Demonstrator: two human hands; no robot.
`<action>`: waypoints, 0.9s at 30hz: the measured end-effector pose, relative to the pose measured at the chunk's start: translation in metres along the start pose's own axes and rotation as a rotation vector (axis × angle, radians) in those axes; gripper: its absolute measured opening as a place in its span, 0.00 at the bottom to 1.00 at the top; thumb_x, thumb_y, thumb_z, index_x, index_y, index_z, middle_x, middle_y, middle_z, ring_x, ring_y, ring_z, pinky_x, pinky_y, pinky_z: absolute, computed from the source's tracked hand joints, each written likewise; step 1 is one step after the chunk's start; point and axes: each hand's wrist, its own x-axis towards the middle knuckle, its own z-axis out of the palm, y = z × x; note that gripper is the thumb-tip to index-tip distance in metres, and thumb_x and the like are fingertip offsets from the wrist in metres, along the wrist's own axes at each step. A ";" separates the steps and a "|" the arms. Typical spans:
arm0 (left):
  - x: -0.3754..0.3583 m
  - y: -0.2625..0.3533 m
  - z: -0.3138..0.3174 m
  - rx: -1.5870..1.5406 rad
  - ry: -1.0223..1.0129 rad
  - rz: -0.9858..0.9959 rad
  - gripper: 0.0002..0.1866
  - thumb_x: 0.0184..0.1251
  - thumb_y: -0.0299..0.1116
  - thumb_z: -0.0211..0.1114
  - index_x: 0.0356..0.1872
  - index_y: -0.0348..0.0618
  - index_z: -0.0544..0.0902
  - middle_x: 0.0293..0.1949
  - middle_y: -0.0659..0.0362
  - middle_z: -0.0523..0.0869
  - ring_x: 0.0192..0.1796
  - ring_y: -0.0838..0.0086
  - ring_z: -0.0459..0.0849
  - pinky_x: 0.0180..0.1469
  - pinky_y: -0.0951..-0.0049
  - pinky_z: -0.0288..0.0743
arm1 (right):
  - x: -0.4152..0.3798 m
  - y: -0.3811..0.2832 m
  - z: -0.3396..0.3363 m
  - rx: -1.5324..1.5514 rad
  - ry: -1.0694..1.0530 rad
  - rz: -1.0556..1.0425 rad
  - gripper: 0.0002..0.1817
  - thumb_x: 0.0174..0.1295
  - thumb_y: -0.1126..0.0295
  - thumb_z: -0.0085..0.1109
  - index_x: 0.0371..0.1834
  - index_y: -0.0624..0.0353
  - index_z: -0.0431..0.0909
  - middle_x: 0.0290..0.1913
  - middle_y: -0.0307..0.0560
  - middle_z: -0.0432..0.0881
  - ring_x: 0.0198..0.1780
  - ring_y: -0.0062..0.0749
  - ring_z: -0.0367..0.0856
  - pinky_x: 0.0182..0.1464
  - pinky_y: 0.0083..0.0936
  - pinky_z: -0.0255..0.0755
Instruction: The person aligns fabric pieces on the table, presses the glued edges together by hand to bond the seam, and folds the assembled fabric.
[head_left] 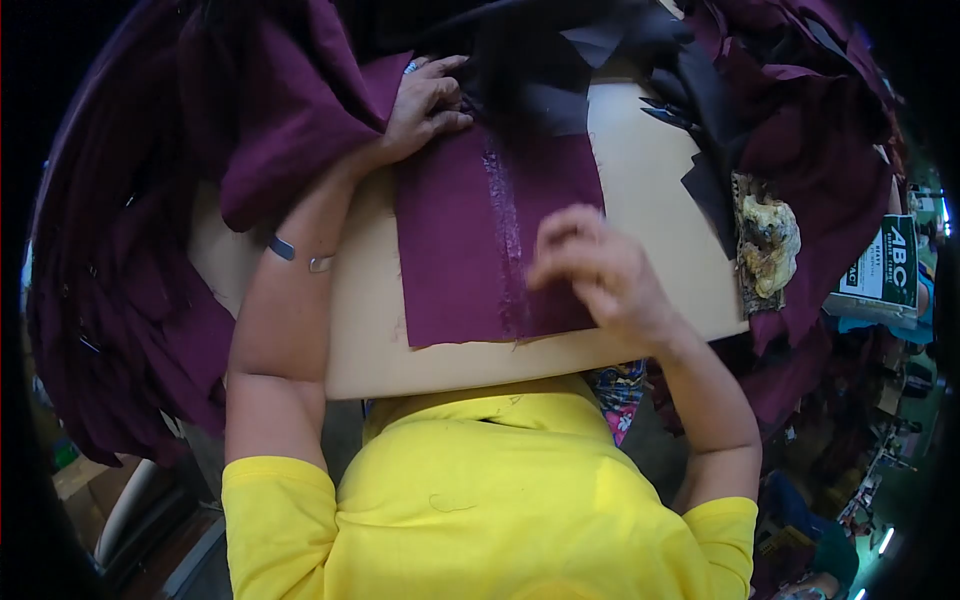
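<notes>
A maroon fabric panel (450,240) lies flat on the pale board, with a shiny, rough-edged strip (505,230) running down its middle. My left hand (428,108) rests at the panel's upper left corner, fingers bent but apart, touching the cloth. Beside that hand, a large fold of maroon cloth (290,130) drapes over the board and my forearm. My right hand (600,268) hovers over or touches the panel's right half, fingers curled and smeared by motion. Whether anything is in it cannot be made out. Black cloth (530,80) covers the panel's top end.
The pale board (655,220) reaches close to my body. On its right edge sits a yellowish, crusted lump (768,245) on a cardboard piece. Further right stands a green and white can marked ABC (885,265). Maroon cloth (110,270) hangs in a heap at left.
</notes>
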 end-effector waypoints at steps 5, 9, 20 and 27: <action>0.000 0.004 -0.006 0.005 -0.117 -0.147 0.12 0.54 0.35 0.69 0.28 0.41 0.75 0.57 0.47 0.74 0.66 0.56 0.65 0.66 0.57 0.54 | 0.051 0.032 0.002 -0.344 0.221 0.038 0.18 0.47 0.84 0.50 0.41 0.59 0.80 0.44 0.51 0.76 0.45 0.52 0.74 0.51 0.38 0.69; 0.002 0.013 -0.010 0.046 -0.157 -0.133 0.12 0.54 0.37 0.69 0.32 0.41 0.77 0.62 0.46 0.70 0.66 0.55 0.64 0.68 0.57 0.53 | 0.051 0.038 0.008 -0.577 0.207 -0.050 0.18 0.48 0.83 0.50 0.41 0.57 0.80 0.45 0.52 0.76 0.44 0.50 0.74 0.49 0.37 0.70; -0.001 0.004 -0.003 0.074 -0.110 -0.109 0.12 0.54 0.36 0.70 0.33 0.41 0.78 0.59 0.47 0.73 0.65 0.54 0.66 0.67 0.57 0.54 | 0.037 0.025 0.007 -0.582 0.127 -0.120 0.18 0.45 0.85 0.53 0.40 0.55 0.81 0.45 0.52 0.77 0.44 0.48 0.76 0.48 0.36 0.71; 0.002 0.011 0.001 -0.089 0.066 -0.165 0.22 0.58 0.31 0.66 0.54 0.39 0.71 0.48 0.54 0.76 0.56 0.65 0.73 0.64 0.69 0.60 | 0.007 0.004 -0.001 -0.482 0.162 -0.160 0.16 0.45 0.82 0.55 0.39 0.57 0.81 0.48 0.49 0.75 0.45 0.44 0.75 0.49 0.35 0.69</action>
